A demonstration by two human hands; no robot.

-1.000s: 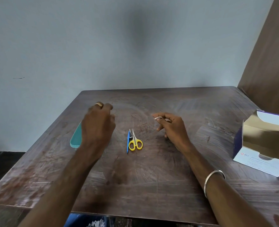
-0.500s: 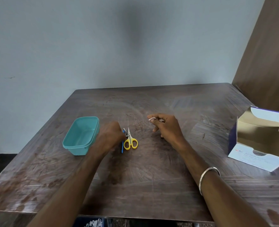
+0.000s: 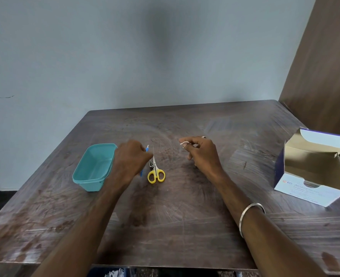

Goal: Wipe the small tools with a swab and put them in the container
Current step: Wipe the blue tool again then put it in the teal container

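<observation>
My left hand [image 3: 130, 159] grips a thin blue tool [image 3: 146, 149], whose white tip pokes out above the fingers and whose blue end shows below the palm. Just right of it, small yellow-handled scissors [image 3: 155, 173] lie on the wooden table [image 3: 185, 216] with a small dark metal tool beside their blades. My right hand [image 3: 202, 153] hovers to the right and pinches a small white swab [image 3: 184, 144] between thumb and forefinger. A teal plastic container [image 3: 93, 166] stands open and empty to the left of my left hand.
An open cardboard box of alcohol swabs [image 3: 312, 172] sits at the table's right edge. A grey wall runs behind the table and a brown wooden panel stands at the far right.
My left hand came away from the container, reached down to the tools beside the scissors and took hold of the blue one. My right hand has stayed nearly still with the swab.
</observation>
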